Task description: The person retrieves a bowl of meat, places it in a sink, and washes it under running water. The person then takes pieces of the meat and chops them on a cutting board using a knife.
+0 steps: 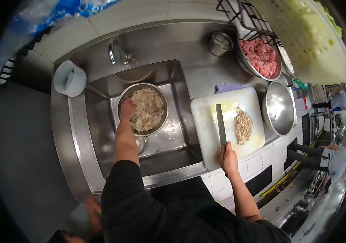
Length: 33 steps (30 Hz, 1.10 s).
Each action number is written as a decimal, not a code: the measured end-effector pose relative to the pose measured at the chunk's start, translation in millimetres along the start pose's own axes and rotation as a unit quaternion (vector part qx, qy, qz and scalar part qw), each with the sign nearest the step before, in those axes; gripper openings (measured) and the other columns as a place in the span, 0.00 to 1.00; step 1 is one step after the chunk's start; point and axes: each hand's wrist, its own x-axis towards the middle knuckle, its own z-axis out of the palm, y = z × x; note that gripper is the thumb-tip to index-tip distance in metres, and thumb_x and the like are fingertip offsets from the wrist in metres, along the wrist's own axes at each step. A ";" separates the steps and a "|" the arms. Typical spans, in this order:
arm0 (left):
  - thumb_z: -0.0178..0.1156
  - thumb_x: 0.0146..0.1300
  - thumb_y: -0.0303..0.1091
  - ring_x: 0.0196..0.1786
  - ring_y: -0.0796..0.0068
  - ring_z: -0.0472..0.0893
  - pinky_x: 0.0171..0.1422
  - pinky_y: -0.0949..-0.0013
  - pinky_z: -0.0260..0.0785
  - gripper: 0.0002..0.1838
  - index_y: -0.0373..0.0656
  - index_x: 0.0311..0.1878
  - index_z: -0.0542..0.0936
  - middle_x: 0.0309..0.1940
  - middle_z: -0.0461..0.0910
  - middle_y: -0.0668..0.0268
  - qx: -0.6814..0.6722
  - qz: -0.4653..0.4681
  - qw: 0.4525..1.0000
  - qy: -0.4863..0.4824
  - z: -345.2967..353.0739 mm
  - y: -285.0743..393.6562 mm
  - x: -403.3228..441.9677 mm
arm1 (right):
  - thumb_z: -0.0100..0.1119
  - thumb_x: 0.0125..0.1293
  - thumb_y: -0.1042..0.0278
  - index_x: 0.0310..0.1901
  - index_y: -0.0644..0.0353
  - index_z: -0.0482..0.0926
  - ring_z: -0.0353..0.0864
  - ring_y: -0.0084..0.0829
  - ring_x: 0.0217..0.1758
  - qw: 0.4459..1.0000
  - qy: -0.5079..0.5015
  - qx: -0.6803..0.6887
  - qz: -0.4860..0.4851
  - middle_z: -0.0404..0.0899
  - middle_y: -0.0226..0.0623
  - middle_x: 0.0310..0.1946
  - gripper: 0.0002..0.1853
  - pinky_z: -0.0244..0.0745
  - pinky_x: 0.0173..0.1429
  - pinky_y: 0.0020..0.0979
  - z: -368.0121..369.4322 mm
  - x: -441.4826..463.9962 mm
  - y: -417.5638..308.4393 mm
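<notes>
My left hand (127, 108) reaches into a round metal bowl (165, 115) standing in the sink. The bowl is full of pale, wet-looking raw meat pieces (148, 106). My fingers curl into the meat at the bowl's left side, their tips partly hidden. In my right hand (229, 158) is a long-bladed knife (221, 125), gripped by its handle. Its blade lies over the white cutting board (207, 115), pointing away from me. To the right of the blade, a heap of chopped pale meat (243, 127) rests on the board.
The steel sink (181, 152) has a faucet (118, 52) behind it and a white tub (70, 79) at left. Beyond the board stand a shiny metal bowl (279, 107), a bowl of pink meat (260, 58) and a metal container (220, 43). A person (335, 162) stands at far right.
</notes>
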 end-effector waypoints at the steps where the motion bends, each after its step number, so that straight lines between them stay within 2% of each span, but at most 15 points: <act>1: 0.66 0.58 0.33 0.54 0.47 0.85 0.57 0.55 0.76 0.15 0.44 0.49 0.82 0.49 0.87 0.50 -0.010 0.035 0.999 0.033 -1.9 -3.7 1.5 | 0.51 0.77 0.71 0.43 0.66 0.66 0.79 0.70 0.31 1.000 0.003 0.009 -0.008 0.78 0.67 0.24 0.08 0.72 0.33 0.60 0.0 1.4 2.8; 6: 0.69 0.61 0.35 0.44 0.67 0.86 0.53 0.64 0.76 0.16 0.37 0.49 0.82 0.43 0.89 0.58 -0.148 0.047 0.987 0.033 -61.8 25.3 -39.5 | 0.51 0.78 0.69 0.44 0.66 0.67 0.79 0.69 0.30 0.999 0.013 0.016 -0.031 0.79 0.66 0.24 0.09 0.72 0.33 0.60 -0.8 -1.0 6.5; 9: 0.68 0.63 0.33 0.41 0.69 0.85 0.51 0.65 0.76 0.14 0.37 0.49 0.83 0.39 0.88 0.61 -0.216 0.121 0.969 -0.012 -92.1 39.1 -59.1 | 0.50 0.78 0.67 0.45 0.67 0.68 0.80 0.69 0.30 0.999 0.014 0.022 -0.037 0.79 0.67 0.25 0.10 0.72 0.34 0.61 0.9 2.0 14.6; 10: 0.66 0.65 0.30 0.37 0.77 0.83 0.44 0.68 0.75 0.10 0.39 0.48 0.83 0.36 0.87 0.67 -0.258 0.155 0.954 -0.013 -105.5 56.2 -82.3 | 0.50 0.78 0.66 0.46 0.67 0.68 0.80 0.69 0.30 0.999 0.011 0.024 -0.042 0.79 0.67 0.25 0.11 0.72 0.34 0.62 2.4 2.5 18.5; 15: 0.66 0.67 0.29 0.36 0.89 0.78 0.37 0.79 0.67 0.10 0.44 0.50 0.82 0.35 0.83 0.76 -0.401 0.177 0.893 -0.105 -168.3 167.1 -210.6 | 0.49 0.77 0.65 0.49 0.68 0.69 0.81 0.69 0.33 0.995 -0.006 0.089 -0.048 0.80 0.68 0.26 0.12 0.73 0.39 0.63 -2.9 8.3 31.2; 18: 0.64 0.68 0.28 0.39 0.86 0.80 0.41 0.75 0.72 0.13 0.44 0.54 0.79 0.40 0.85 0.74 -0.441 0.225 0.855 -0.155 -158.3 218.6 -257.9 | 0.50 0.77 0.65 0.48 0.68 0.70 0.81 0.70 0.37 0.988 -0.009 0.148 -0.045 0.80 0.69 0.29 0.12 0.74 0.44 0.63 -10.2 10.7 40.0; 20: 0.59 0.71 0.29 0.48 0.78 0.83 0.46 0.71 0.75 0.14 0.45 0.59 0.77 0.49 0.84 0.69 -0.560 0.295 0.742 -0.221 -132.0 246.2 -279.8 | 0.50 0.77 0.65 0.47 0.69 0.70 0.81 0.70 0.38 0.986 -0.002 0.163 -0.029 0.80 0.69 0.29 0.12 0.74 0.44 0.63 -21.5 6.6 45.4; 21: 0.59 0.71 0.29 0.48 0.78 0.83 0.46 0.71 0.75 0.14 0.45 0.59 0.77 0.49 0.84 0.69 -0.559 0.289 0.742 -0.234 -112.2 257.0 -290.9 | 0.51 0.76 0.64 0.47 0.69 0.71 0.81 0.70 0.39 0.984 0.005 0.180 -0.020 0.80 0.70 0.30 0.13 0.74 0.45 0.62 -26.9 2.9 48.3; 23: 0.57 0.72 0.28 0.51 0.71 0.84 0.48 0.65 0.78 0.16 0.45 0.61 0.74 0.53 0.83 0.64 -0.660 0.254 0.639 -0.302 -70.8 283.4 -312.9 | 0.51 0.76 0.64 0.46 0.69 0.71 0.81 0.71 0.40 0.981 0.015 0.194 -0.002 0.80 0.70 0.31 0.13 0.74 0.46 0.62 -38.6 4.6 65.0; 24: 0.55 0.72 0.29 0.54 0.67 0.84 0.48 0.64 0.79 0.15 0.45 0.61 0.74 0.55 0.82 0.62 -0.688 0.206 0.626 -0.303 -42.8 288.4 -321.9 | 0.52 0.76 0.64 0.46 0.70 0.71 0.81 0.71 0.41 0.982 0.015 0.190 -0.013 0.80 0.71 0.32 0.13 0.74 0.47 0.62 -41.3 2.0 75.2; 25: 0.57 0.71 0.28 0.49 0.69 0.84 0.45 0.66 0.78 0.14 0.45 0.58 0.75 0.50 0.84 0.63 -0.680 0.150 0.650 -0.306 -16.9 292.7 -325.0 | 0.52 0.76 0.64 0.46 0.70 0.72 0.81 0.71 0.42 0.982 0.017 0.186 -0.026 0.80 0.71 0.33 0.13 0.74 0.47 0.61 -44.0 0.0 84.0; 27: 0.62 0.69 0.29 0.42 0.73 0.82 0.41 0.69 0.75 0.12 0.44 0.53 0.76 0.44 0.84 0.66 -0.531 0.121 0.798 -0.259 44.5 272.2 -307.3 | 0.52 0.75 0.64 0.46 0.70 0.72 0.81 0.70 0.41 0.982 0.017 0.185 -0.019 0.81 0.70 0.33 0.13 0.74 0.48 0.61 -50.3 -7.9 97.7; 29: 0.68 0.66 0.31 0.37 0.77 0.78 0.39 0.71 0.71 0.11 0.44 0.48 0.78 0.39 0.83 0.69 -0.242 0.166 0.937 -0.188 67.6 266.7 -312.8 | 0.52 0.75 0.64 0.46 0.70 0.72 0.81 0.70 0.41 0.982 0.008 0.187 -0.008 0.81 0.69 0.32 0.14 0.75 0.48 0.62 -58.1 -8.0 103.5; 31: 0.68 0.63 0.31 0.36 0.74 0.79 0.40 0.68 0.72 0.13 0.41 0.48 0.78 0.36 0.83 0.66 -0.212 0.198 0.942 -0.169 62.6 273.9 -333.0 | 0.52 0.75 0.64 0.46 0.70 0.72 0.81 0.70 0.41 0.985 -0.002 0.171 -0.007 0.81 0.69 0.32 0.14 0.75 0.48 0.62 -66.5 -12.1 105.7; 33: 0.65 0.61 0.30 0.42 0.63 0.81 0.50 0.61 0.75 0.16 0.40 0.52 0.78 0.43 0.82 0.58 -0.107 0.306 0.945 -0.051 60.1 273.7 -344.9 | 0.51 0.75 0.64 0.46 0.70 0.72 0.81 0.70 0.40 0.988 -0.016 0.154 -0.007 0.81 0.69 0.32 0.14 0.75 0.48 0.62 -70.3 -20.3 107.2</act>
